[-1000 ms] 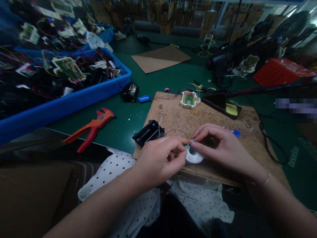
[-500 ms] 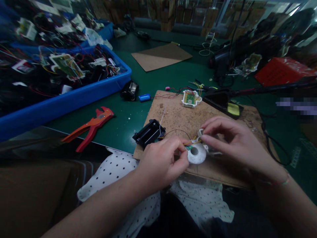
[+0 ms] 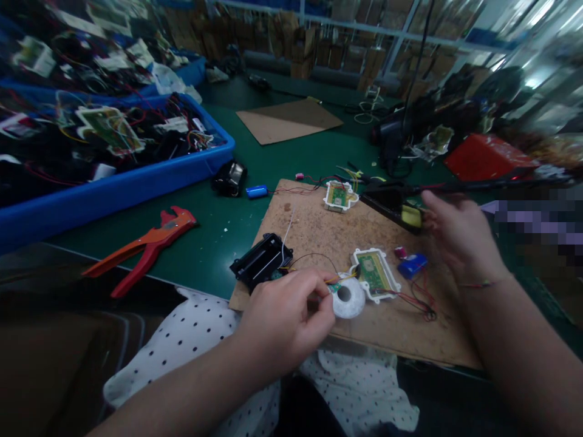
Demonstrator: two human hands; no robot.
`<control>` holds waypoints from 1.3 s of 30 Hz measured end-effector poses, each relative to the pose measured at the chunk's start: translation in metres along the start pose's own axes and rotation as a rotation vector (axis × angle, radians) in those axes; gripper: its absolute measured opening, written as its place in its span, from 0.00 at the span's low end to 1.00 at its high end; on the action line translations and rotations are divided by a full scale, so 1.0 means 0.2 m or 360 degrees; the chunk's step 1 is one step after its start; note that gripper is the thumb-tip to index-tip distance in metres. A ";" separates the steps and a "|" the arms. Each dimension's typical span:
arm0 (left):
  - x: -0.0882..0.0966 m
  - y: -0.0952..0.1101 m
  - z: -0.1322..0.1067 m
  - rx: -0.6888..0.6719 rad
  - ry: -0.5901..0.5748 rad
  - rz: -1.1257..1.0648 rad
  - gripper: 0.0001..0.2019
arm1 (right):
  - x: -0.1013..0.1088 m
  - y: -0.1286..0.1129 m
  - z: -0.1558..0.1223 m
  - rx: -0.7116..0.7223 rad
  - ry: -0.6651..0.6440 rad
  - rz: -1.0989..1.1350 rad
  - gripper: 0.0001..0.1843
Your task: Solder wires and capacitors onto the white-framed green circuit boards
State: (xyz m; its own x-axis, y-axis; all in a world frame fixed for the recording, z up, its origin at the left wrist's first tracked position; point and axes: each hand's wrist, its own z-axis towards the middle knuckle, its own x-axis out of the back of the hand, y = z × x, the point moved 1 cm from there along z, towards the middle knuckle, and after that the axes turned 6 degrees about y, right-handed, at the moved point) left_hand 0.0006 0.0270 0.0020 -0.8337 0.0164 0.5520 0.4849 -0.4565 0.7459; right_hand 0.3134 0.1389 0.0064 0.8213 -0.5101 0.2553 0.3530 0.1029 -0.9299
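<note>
My left hand [image 3: 291, 312] is closed in a pinch at the yellow wires [image 3: 339, 279], beside a round white ring-shaped part [image 3: 350, 303] with a bit of green board. Touching the ring's right side is a white-framed circuit board [image 3: 376, 273], its red and black leads running to a blue battery [image 3: 412, 266]. Left of the hand lies an open black housing [image 3: 264, 258] with a thin white wire. My right hand [image 3: 462, 240] is empty, thumb raised and apart, by the black soldering-iron stand [image 3: 387, 206] with its yellow sponge [image 3: 411, 216]. Its other fingers are partly hidden.
A worn brown board [image 3: 300, 233] lies under the parts. Beyond are a second circuit board [image 3: 339, 195] and another blue battery [image 3: 256, 192]. Red-orange cutters [image 3: 152, 243] lie left, below a full blue bin [image 3: 136, 188]. A red box [image 3: 489, 158] stands right.
My right hand has left the wires and white-framed board and moved right, toward the stand, uncovering the board and battery. My left hand keeps its pinch. The view has shifted slightly.
</note>
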 end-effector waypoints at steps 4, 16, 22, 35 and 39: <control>0.00 -0.01 0.00 -0.0032 -0.0015 -0.0009 0.03 | -0.07 0.06 0.06 -0.0058 0.0142 -0.0003 0.30; 0.00 -0.01 0.00 0.0067 -0.0126 0.0006 0.04 | 0.04 -0.01 0.02 0.0139 0.0685 0.0302 0.17; 0.00 -0.01 -0.01 0.0074 -0.0118 0.0018 0.04 | 0.06 -0.16 -0.25 0.0019 0.0643 0.0647 0.13; -0.01 0.00 0.00 0.0050 0.0017 0.0011 0.03 | -0.03 -0.15 -0.68 0.0383 0.0350 0.0659 0.06; -0.01 0.01 -0.01 0.0023 0.0036 -0.0001 0.03 | -0.04 -0.13 -0.73 0.0562 0.0171 0.0554 0.04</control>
State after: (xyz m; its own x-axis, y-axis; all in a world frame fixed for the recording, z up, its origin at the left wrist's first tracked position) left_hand 0.0028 0.0251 0.0017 -0.8398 -0.0037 0.5428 0.4879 -0.4434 0.7519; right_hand 0.2317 0.0154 -0.0112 0.8731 -0.4773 -0.0997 0.2118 0.5554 -0.8041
